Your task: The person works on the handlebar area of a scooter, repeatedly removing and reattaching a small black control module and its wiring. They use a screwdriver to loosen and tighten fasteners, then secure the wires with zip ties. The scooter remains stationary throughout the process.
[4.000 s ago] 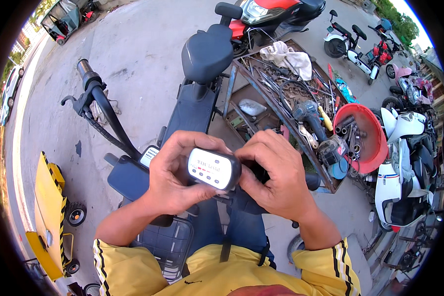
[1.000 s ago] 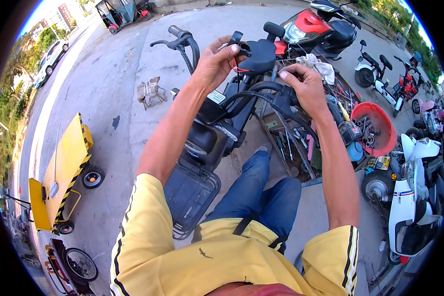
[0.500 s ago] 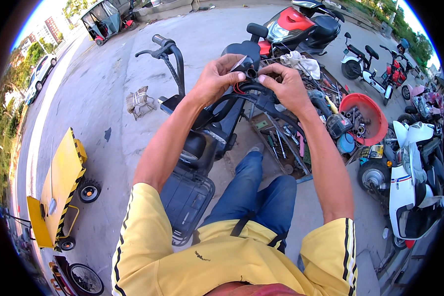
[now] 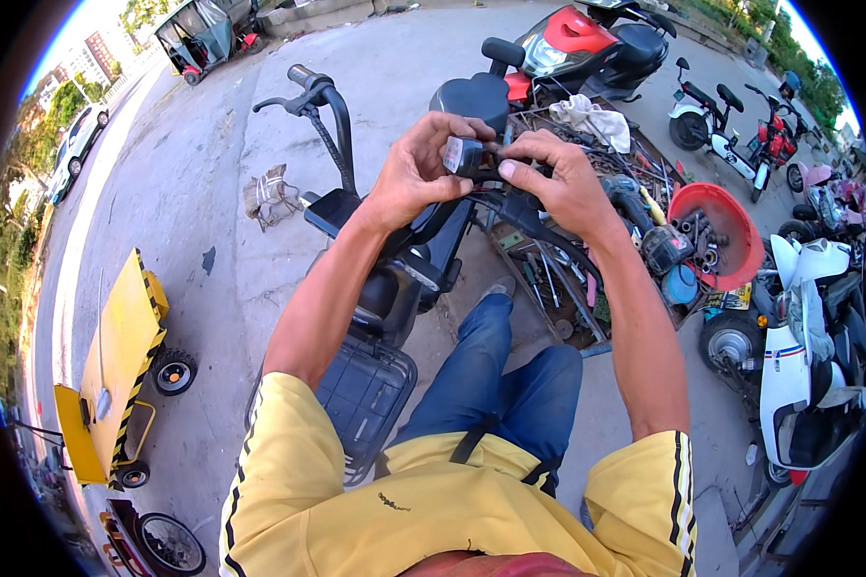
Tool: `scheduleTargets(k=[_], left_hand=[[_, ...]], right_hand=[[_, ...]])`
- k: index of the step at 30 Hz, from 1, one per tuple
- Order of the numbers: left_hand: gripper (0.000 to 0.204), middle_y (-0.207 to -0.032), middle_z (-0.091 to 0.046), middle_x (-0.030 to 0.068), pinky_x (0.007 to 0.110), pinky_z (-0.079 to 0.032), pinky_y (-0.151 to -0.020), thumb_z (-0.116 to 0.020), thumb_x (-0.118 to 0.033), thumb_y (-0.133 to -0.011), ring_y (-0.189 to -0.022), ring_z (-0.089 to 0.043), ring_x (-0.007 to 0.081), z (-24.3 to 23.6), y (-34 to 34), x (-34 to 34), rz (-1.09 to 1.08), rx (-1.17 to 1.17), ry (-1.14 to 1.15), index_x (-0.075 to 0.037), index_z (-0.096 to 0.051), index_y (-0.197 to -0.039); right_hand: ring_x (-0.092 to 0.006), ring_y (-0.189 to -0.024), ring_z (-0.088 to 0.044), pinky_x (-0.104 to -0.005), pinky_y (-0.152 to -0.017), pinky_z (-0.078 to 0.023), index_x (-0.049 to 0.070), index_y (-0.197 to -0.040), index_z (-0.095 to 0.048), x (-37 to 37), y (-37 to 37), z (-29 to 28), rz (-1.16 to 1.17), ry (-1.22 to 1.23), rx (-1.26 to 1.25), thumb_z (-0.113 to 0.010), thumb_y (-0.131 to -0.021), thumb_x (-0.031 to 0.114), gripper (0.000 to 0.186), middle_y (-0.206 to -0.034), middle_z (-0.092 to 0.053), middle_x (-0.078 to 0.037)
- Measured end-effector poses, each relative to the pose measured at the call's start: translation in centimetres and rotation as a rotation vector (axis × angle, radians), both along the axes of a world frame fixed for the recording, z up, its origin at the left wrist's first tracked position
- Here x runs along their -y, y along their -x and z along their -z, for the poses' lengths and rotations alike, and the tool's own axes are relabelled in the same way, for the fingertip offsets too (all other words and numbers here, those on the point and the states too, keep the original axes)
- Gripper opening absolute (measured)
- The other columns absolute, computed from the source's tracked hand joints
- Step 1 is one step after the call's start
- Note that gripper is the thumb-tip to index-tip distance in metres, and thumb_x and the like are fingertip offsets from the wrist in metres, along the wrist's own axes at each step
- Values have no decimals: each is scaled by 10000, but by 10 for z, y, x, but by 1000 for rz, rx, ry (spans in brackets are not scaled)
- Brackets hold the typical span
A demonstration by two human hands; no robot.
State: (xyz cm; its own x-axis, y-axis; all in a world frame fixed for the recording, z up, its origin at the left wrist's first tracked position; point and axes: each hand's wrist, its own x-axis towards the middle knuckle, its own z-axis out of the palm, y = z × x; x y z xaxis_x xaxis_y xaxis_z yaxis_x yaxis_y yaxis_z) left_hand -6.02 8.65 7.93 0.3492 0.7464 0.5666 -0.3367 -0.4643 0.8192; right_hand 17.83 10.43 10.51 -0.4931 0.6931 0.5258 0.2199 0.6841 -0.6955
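On my left stands a yellow flatbed cart, with a tied bundle lying on the pavement past its far corner. Next comes the raised end of a black handlebar, its brake lever jutting left.

My left hand grips the display unit between thumb and curled fingers, above the handlebar: a small block in a dark casing with a pale, rounded face, tipped toward me. Half a second ago a round ring showed between my hands; now that pale face shows instead.

My right hand sits just beside it, thumb and forefinger bent toward the unit's right side; I can't tell whether they pinch it. A second ago this hand was well apart from the other.

Farther right, a white rag lies at the far edge of the metal tool tray, and a red basin of sockets sits by its right edge. Beyond it stands a white scooter.
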Motion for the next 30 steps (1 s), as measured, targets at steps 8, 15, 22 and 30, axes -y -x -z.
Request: scheduleTargets(k=[8,15,22,30], left_hand=[[580,-1382,-534,156,300,-551,-886,-762,48,-748,-1175,-584,175,-1,-3,1,47,-10,4,-66,-525,-1265],[557,-1344,-536,155,368,-442,-1069,-810,26,-732,-1226,-551,214,-3,-6,6,66,-41,-33,-92,-516,-1190],[494,-1222,-572,126,368,-433,-1054,-851,-40,-719,-1172,-559,208,3,-10,8,-80,-56,-113,-71,-530,-1094],[365,-1198,-563,125,393,-395,-1093,-697,22,-700,-1184,-544,227,-1,-7,4,-91,-93,-187,-70,-512,-1001]], right_hand=[[-147,-914,-589,-307,-884,-454,-34,-979,-702,1,-3,-7,-13,113,4,-759,-883,111,183,-943,-644,-40],[-135,-834,-604,-297,-788,-497,5,-981,-716,1,-3,-5,-44,77,-67,-796,-839,89,183,-898,-620,-47],[-152,-816,-608,-301,-756,-508,13,-935,-706,3,1,-3,-49,-34,-73,-805,-795,36,173,-875,-629,-49],[-185,-816,-590,-325,-729,-502,18,-898,-702,4,6,-5,-84,-131,-76,-815,-752,6,186,-827,-638,-45]])
